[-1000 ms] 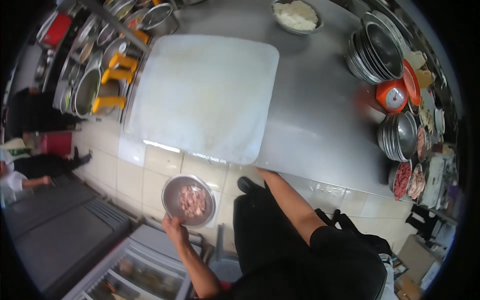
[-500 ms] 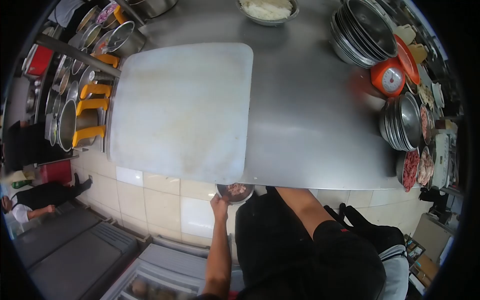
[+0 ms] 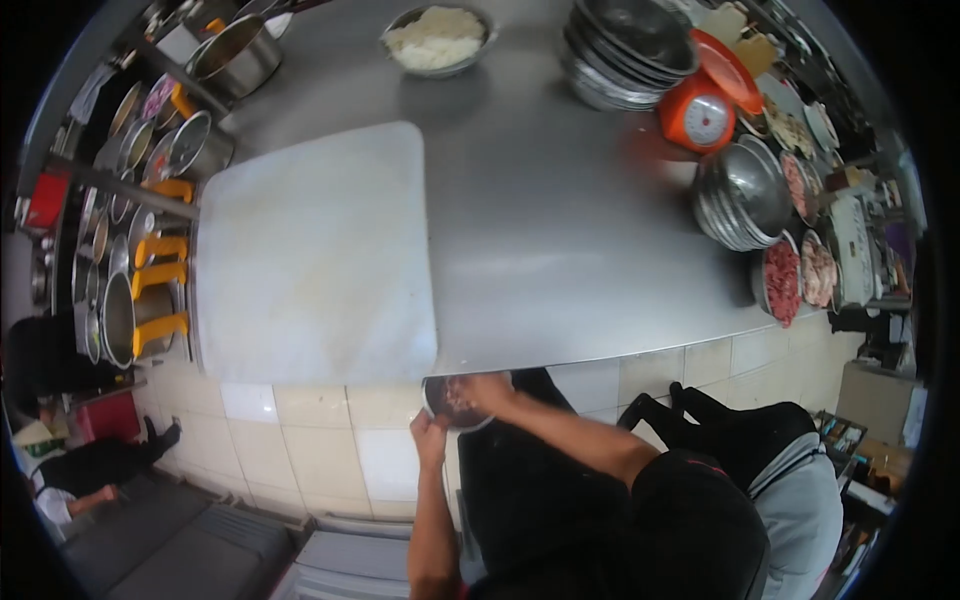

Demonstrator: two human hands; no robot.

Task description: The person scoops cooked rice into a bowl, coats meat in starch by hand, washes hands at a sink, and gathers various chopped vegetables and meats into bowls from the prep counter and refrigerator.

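Observation:
Just below the table's front edge is a metal bowl [image 3: 473, 423] with pieces of pale pink meat [image 3: 457, 393] in it. My left hand [image 3: 428, 434] grips the bowl's near left rim, fingers closed. Over the bowl's right side, my right hand [image 3: 484, 390] reaches in at the meat; its fingertips are too small and blurred to make out. Beyond the bowl, a large white cutting board [image 3: 315, 255] lies on the steel table [image 3: 560, 290].
A bowl of white food [image 3: 438, 42] stands at the back. To the right are stacked bowls [image 3: 743, 195], an orange scale [image 3: 697, 115] and bowls of red meat [image 3: 782, 278]. Yellow-handled knives or tools [image 3: 160, 328] line the left. Other people stand left and right.
The bowl has moved from the lower left to beside the table edge with my left hand. My right hand has left the table edge and entered the bowl. The view has shifted.

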